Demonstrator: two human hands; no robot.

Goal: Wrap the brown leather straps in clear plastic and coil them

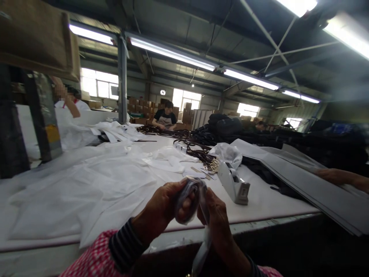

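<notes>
Translucent grey plastic film [190, 195], bunched into a wad between both hands. Pinched by the left hand [163, 209], thumb pressed into the folds; clasped from the other side by the right hand [216, 216], loose tail hanging below. Probably light, limp and slippery: best gripped at the gathered wad, not the tail. Beyond the right hand, a tape dispenser [235, 185]; beyond the left, white fabric [95, 181].

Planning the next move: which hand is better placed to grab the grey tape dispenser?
Probably right: the right hand is nearest the tape dispenser; the left hand grips the crumpled plastic film.
</notes>
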